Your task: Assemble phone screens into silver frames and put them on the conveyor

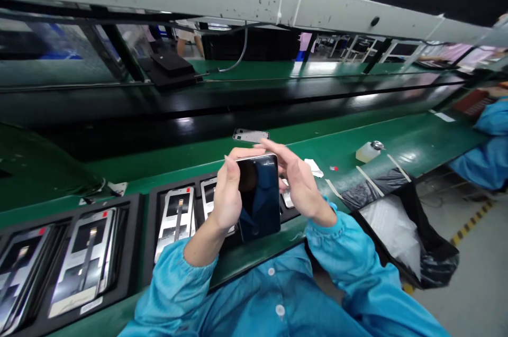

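My left hand (228, 191) grips a dark glossy phone screen panel (259, 197) by its left edge and holds it upright above the green bench. Fingers of my right hand (296, 178) curl against the panel's top right corner. Both sleeves are blue. Below the hands, black trays (135, 220) hold several silvery phone frames (85, 257) standing in slots. One loose metal phone frame (251, 136) lies flat on the conveyor just beyond the panel.
A white solvent bottle (369, 151) stands on the green bench (416, 141) to the right, near white scraps (315, 167). A black bag-lined bin (400, 226) hangs off the bench edge. Another person's blue sleeve (486, 152) is at far right. A dark conveyor belt (198, 120) runs behind.
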Motion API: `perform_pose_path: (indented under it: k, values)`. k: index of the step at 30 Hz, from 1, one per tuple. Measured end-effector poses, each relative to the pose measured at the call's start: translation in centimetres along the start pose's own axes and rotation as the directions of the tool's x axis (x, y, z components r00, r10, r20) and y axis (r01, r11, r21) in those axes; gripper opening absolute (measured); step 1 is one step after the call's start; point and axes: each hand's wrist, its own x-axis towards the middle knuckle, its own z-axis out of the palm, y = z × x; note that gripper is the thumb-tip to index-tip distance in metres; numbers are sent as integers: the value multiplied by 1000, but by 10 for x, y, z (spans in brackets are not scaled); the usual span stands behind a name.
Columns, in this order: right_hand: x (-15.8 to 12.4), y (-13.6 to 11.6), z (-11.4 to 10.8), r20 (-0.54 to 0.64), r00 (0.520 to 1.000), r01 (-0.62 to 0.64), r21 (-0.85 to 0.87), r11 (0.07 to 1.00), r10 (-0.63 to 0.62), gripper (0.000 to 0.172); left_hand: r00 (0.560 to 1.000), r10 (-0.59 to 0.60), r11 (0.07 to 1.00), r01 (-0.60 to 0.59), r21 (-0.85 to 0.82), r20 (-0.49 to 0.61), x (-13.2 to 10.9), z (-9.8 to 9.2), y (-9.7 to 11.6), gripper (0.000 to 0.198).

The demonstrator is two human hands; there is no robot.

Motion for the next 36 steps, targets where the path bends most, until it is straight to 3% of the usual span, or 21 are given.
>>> perform_pose_path:
  k: [2, 4, 13, 17, 22, 25, 27, 29, 32, 36]
  values:
    - [10, -7, -2, 75, 991, -116, 93, 989, 110, 90, 999, 5, 1000, -6, 20, 41, 0, 2, -1, 68]
    - [15, -9, 0, 65, 985, -166, 169, 972, 157, 87, 998, 6, 1000, -7, 18, 67, -1, 4, -1, 66]
    - [15, -9, 14, -41, 989, -130, 185, 974, 139, 75, 979, 172, 962, -191, 197, 108, -4, 7, 9, 45]
    - [18, -5, 12, -23, 991, -124, 200, 972, 131, 81, 983, 136, 963, -161, 215, 124, -1, 4, 11, 46]
    - [17, 15, 2, 43, 978, -209, 259, 943, 205, 86, 988, 41, 973, -73, 218, 148, 5, 1, 2, 54]
    - [7, 31, 4, 47, 969, -245, 313, 918, 242, 84, 999, -32, 994, 31, 100, 9, 13, -3, -3, 56]
    - [-7, 40, 7, 156, 957, -280, 270, 921, 245, 82, 983, -96, 993, 83, -84, -155, 20, -11, -1, 53]
    - [-21, 45, 8, 316, 914, -326, 199, 924, 254, 80, 956, -145, 967, 82, -241, -255, 27, -21, 2, 47]
    - [-34, 47, 8, 452, 839, -414, 168, 895, 303, 81, 952, -186, 941, 101, -323, -244, 34, -32, 5, 42]
    - [-32, 49, 7, 435, 830, -457, 174, 872, 348, 84, 949, -196, 935, 104, -340, -247, 35, -32, 3, 44]
